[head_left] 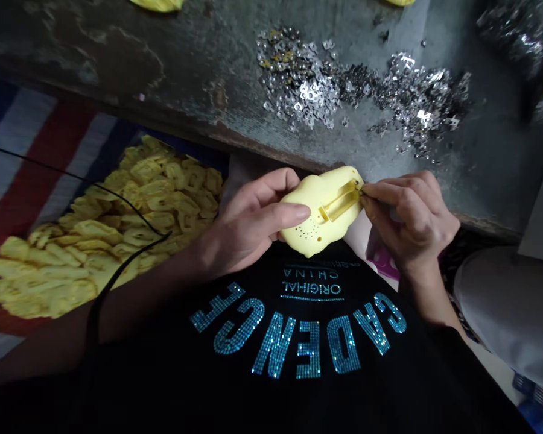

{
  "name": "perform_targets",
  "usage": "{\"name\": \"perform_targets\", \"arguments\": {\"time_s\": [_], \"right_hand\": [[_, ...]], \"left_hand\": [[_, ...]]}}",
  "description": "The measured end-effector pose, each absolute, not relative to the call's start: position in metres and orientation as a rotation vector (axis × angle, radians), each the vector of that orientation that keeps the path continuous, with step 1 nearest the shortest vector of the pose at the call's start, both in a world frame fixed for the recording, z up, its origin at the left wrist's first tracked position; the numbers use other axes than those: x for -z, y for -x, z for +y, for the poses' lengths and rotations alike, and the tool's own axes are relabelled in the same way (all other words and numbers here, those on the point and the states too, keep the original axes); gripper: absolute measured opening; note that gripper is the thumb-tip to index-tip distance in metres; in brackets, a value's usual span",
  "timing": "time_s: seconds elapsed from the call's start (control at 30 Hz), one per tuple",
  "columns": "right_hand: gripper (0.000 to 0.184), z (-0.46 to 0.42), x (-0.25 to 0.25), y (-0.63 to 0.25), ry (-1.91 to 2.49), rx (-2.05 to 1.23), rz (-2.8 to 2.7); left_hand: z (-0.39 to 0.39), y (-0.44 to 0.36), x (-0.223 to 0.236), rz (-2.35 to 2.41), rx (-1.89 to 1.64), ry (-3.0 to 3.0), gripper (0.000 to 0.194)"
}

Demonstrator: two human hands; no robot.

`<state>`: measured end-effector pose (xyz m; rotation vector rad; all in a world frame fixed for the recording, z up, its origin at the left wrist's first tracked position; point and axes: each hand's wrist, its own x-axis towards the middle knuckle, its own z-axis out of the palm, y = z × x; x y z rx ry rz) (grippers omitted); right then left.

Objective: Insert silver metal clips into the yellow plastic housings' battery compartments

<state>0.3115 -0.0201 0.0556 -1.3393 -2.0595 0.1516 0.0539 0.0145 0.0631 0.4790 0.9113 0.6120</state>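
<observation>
My left hand (257, 220) is closed round a pale yellow plastic shell (305, 196), its thumb lying across the near face. The shell has a wavy outline, a long recessed battery compartment and a cluster of small holes. At the compartment's right end, my right hand (409, 211) pinches with thumb and forefinger. Whatever sits between those fingertips is too small to make out; a dark bit shows beside them. Beyond the shell, small shiny metal contact plates (308, 90) lie in a heap on the worktable.
A second heap of metal pieces (420, 102) lies further right on the metal worktable (185, 72). To the left, many yellow shells (140, 205) are piled on a striped sheet (36, 175). A black cord (131, 211) crosses there. A pale rounded seat (507, 307) stands at right.
</observation>
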Motion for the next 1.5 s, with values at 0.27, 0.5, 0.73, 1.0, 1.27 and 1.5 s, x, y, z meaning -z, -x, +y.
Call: {"name": "perform_targets", "arguments": {"time_s": [0.27,0.5,0.73,1.0,1.27,1.5], "right_hand": [[0.019,-0.023,-0.061,-0.308,1.422,-0.294,-1.952],[0.015,-0.018,-0.072,-0.312,1.529,-0.491,-1.964],[0.006,-0.016,-0.066,-0.319,1.474,-0.805,-1.767],[0.007,-0.007,-0.078,-0.321,1.514,-0.748,-1.932],[0.012,-0.011,-0.071,-0.315,1.541,-0.645,-2.010],[0.017,-0.018,-0.089,-0.314,1.544,-0.573,-2.028]], "left_hand": [[0.013,-0.053,-0.065,0.898,-0.625,-0.513,0.035],[0.010,-0.052,-0.064,0.897,-0.627,-0.564,0.032],[0.006,-0.048,-0.061,0.884,-0.619,-0.567,0.033],[0.004,-0.048,-0.073,0.951,-0.597,-0.860,0.033],[0.005,-0.049,-0.076,1.012,-0.531,-0.931,0.033],[0.002,-0.047,-0.068,0.982,-0.549,-0.894,0.030]]}}
